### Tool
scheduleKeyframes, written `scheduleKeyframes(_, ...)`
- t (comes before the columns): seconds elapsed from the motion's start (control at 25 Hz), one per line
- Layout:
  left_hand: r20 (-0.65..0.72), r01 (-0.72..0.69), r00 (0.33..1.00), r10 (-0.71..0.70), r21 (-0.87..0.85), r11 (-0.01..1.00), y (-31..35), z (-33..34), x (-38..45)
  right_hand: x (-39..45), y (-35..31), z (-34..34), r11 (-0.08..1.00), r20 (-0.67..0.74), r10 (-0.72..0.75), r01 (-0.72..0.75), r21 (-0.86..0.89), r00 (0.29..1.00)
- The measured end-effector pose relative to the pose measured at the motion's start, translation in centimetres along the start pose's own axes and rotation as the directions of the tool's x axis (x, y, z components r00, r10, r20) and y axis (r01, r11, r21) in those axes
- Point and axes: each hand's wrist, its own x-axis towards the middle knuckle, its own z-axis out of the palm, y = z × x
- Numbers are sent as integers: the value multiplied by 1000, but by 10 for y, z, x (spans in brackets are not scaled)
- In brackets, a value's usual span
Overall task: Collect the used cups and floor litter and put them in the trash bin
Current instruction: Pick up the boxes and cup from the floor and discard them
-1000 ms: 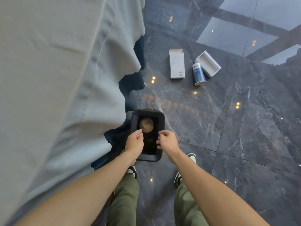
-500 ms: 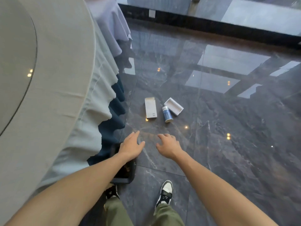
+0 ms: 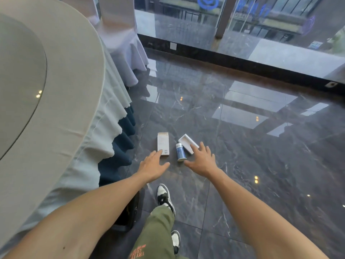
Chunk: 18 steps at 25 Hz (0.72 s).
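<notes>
Dark polished marble floor point(image 3: 242, 165) carries the litter I have left: a flat white carton point(image 3: 163, 143), a blue can point(image 3: 180, 151) on its side and an open white box tray point(image 3: 187, 143), close together, none picked up yet. My left hand point(image 3: 153, 166) and right hand point(image 3: 202, 161) reach toward them, fingers spread, holding nothing. The black trash bin point(image 3: 129, 214) stands by the draped desk point(image 3: 56, 109), near my feet.
</notes>
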Motion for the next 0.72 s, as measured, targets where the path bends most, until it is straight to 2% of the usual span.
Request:
scheduleKeyframes(0.16,-27,40,999,-41,-46,998,19,-14,55,44,11,-27,1000,-37,0,1,14,999)
scheduleKeyframes(0.32,-31,36,999,-39,-102,994,41,-34,134,115,32,-55,997,-83,72,-72,13,994)
scheduleKeyframes(0.48,-3,113,993,-115,-173,978,44,-47,196,185,47,-70,991,-35,130,-129,45,991)
scheduleKeyframes(0.6,61,166,986,-158,-194,967,36,-37,220,216,60,-59,981,40,166,-169,99,985)
scheduleKeyframes(0.72,50,206,979,-199,-241,948,33,-26,276,273,70,-46,979,54,153,-159,126,987)
